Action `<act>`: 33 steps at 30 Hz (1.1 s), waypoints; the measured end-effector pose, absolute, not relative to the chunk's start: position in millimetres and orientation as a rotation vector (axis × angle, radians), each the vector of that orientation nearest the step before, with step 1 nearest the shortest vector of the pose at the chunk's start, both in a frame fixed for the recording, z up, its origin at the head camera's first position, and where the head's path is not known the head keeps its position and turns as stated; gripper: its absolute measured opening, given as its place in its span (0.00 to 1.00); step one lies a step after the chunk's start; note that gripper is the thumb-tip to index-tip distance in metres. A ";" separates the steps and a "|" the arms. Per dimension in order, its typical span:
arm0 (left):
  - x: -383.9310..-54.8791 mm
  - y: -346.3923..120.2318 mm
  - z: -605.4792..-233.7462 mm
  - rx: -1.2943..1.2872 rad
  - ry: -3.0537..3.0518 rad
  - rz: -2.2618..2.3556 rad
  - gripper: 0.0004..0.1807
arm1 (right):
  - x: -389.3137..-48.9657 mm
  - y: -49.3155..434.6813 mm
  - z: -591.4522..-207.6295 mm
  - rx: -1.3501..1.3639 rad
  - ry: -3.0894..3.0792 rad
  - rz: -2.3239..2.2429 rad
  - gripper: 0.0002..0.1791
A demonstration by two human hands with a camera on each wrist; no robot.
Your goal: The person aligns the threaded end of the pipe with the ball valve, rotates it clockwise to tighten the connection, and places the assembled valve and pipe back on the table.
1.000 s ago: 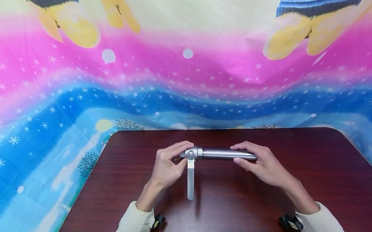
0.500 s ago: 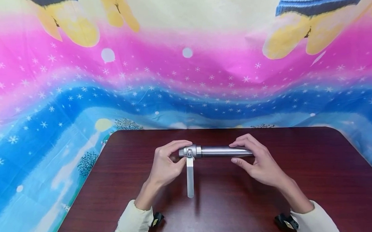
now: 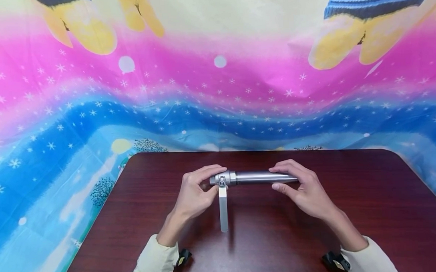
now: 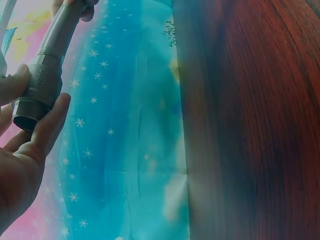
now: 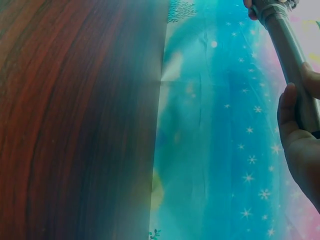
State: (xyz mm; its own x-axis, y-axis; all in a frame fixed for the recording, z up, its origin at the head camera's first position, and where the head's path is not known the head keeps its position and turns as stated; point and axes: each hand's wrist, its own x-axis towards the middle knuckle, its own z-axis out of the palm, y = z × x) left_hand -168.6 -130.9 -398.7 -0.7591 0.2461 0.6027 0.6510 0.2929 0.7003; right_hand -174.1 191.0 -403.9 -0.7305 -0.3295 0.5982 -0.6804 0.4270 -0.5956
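My left hand (image 3: 196, 192) grips a metal ball valve (image 3: 226, 177) between thumb and fingers, in the middle of the head view. From the valve a flat silver lever handle (image 3: 223, 210) points toward me. A smooth steel pipe (image 3: 253, 177) is joined to the valve's right side and lies level. Around the pipe's right end my right hand (image 3: 308, 189) holds with thumb below and fingers above. In the left wrist view the valve's open end (image 4: 29, 114) faces the camera. The right wrist view shows the pipe (image 5: 287, 47) running up to the valve, its near end partly hidden by the hand.
Both hands are above a dark red wooden table (image 3: 265, 238) with rounded far corners. A colourful printed cloth (image 3: 216, 92) hangs behind it and along its left side. Black straps (image 3: 335, 262) sit at both wrists, beside pale sleeves.
Over the last second the valve, pipe and both hands have risen slightly in the head view. The right hand's fingers have shifted a little on the pipe. Both grips stay in place.
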 end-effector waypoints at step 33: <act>-169.0 -130.6 -397.7 -0.783 -2.206 -1.408 0.27 | -167.6 188.2 -400.6 0.932 -2.321 1.148 0.30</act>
